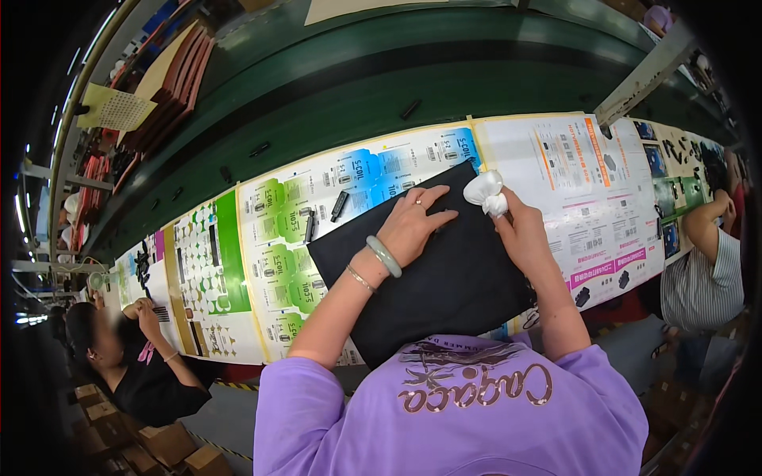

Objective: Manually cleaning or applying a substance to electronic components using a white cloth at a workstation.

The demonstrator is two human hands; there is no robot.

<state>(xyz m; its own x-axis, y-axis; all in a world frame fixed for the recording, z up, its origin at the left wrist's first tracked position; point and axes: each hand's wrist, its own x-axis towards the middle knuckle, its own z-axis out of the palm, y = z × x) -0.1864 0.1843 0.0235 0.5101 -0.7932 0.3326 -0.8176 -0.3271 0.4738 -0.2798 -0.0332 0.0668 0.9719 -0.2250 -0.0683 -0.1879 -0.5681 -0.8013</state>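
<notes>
A black cloth point(444, 297) lies in front of me over the printed sheets on the bench. My left hand point(406, 228) rests on its upper part, fingers spread and apart, with a bangle on the wrist; any small dark thing under the fingers would be hard to make out against the black. In my right hand point(520, 234), the fingers and thumb close on a bunched white cloth point(484, 193) at the cloth's upper right corner. Left of the black cloth lie a small black stick-shaped device point(340, 206) and another dark piece point(309, 228).
Beyond the bench runs a green conveyor belt point(317, 103) with several small black pieces on it. A metal post point(644, 77) rises at the right. Co-workers sit on both sides, one in black point(135, 373), one in stripes point(702, 282). Cardboard boxes point(168, 443) stand lower left.
</notes>
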